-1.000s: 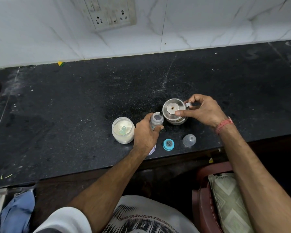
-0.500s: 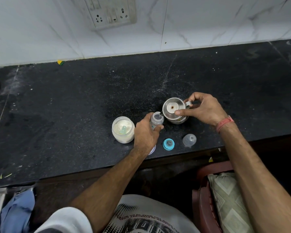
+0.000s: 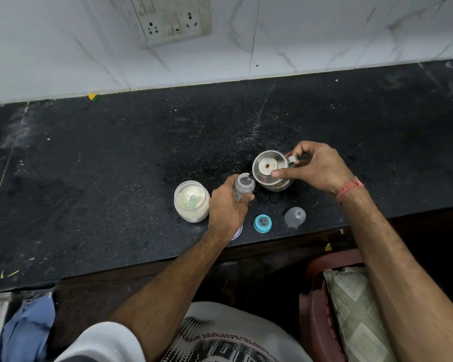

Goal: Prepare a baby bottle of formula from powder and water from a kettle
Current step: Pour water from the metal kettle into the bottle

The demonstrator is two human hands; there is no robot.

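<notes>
L hand (image 3: 226,209) wrapped round baby bottle (image 3: 243,186); R hand (image 3: 316,167) grips steel kettle (image 3: 271,169) handle, spout at bottle mouth. Shirt print unreadable.

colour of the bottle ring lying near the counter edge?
Blue ring with a grey teat in the middle; head view shows it clearly.

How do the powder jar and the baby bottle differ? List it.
The powder jar is wide and squat; the baby bottle is much narrower. The jar stands free on the counter, untouched; the bottle is gripped by the left hand, with the kettle spout at its mouth. The jar holds white powder and a scoop; the bottle shows only clear liquid. Both are open on top and see-through.
</notes>
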